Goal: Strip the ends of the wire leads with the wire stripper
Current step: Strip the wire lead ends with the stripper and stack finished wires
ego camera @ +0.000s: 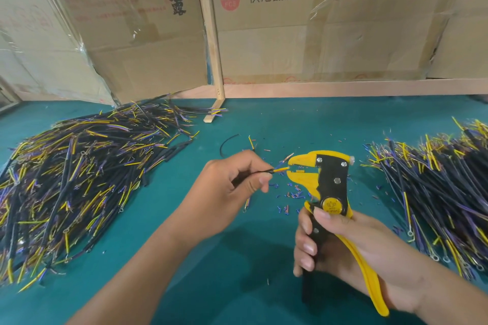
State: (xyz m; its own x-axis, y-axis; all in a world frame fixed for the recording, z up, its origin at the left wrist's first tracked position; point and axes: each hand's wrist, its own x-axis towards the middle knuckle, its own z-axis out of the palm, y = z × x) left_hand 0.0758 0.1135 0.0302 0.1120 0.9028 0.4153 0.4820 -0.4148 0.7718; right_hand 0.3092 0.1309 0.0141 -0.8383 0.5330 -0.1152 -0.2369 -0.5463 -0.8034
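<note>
My left hand pinches a black wire lead between thumb and forefinger. Its yellow and blue inner ends point right and reach into the jaws of the wire stripper. That stripper is yellow and black and stands upright over the green table, jaws facing left and slightly apart. My right hand grips its two handles from below, thumb lying on the round pivot label.
A big heap of black, yellow and purple wire leads lies to the left, another heap to the right. Small insulation scraps litter the green table under the jaws. Cardboard boxes and a wooden frame stand behind.
</note>
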